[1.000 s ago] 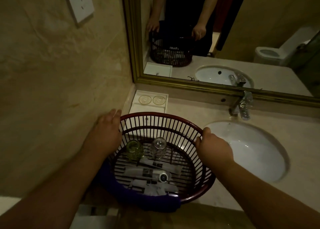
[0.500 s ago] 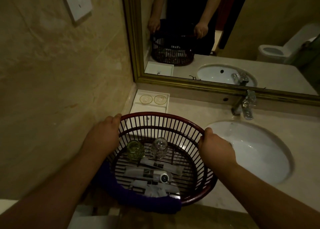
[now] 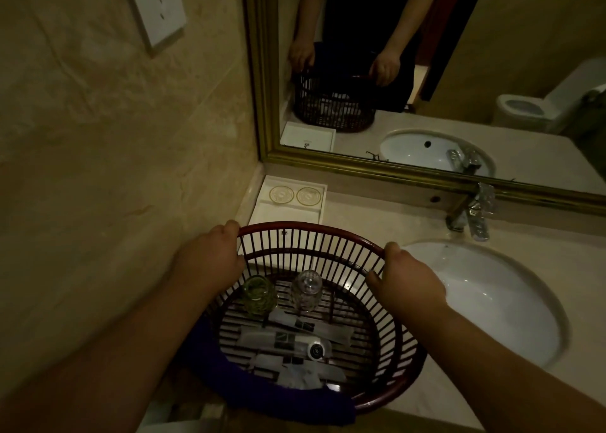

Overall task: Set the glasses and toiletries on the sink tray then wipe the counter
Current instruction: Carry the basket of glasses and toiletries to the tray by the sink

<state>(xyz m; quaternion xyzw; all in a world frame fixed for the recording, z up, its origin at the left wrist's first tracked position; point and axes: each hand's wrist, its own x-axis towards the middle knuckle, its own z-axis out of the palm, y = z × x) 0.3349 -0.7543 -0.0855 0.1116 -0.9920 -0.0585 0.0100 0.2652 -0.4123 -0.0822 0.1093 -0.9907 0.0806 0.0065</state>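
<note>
Both hands grasp the rim of the dark slatted basket [image 3: 360,304]: the left hand [image 3: 210,262] at its left side, the right hand [image 3: 406,278] at its right side, fingers clenched over the rim. Inside stand a green glass [image 3: 259,294] and a clear glass [image 3: 306,290]. I judge them fragile and slippery, best taken around the body, one at a time. The toiletry packets [image 3: 295,337] look light and soft. A purple cloth [image 3: 262,390] hangs over the near rim. The white tray [image 3: 288,212] lies in the far left corner of the tabletop [image 3: 377,216], against the wall, just behind the basket. The sink [image 3: 485,298] is at the right. The room is dim.
</note>
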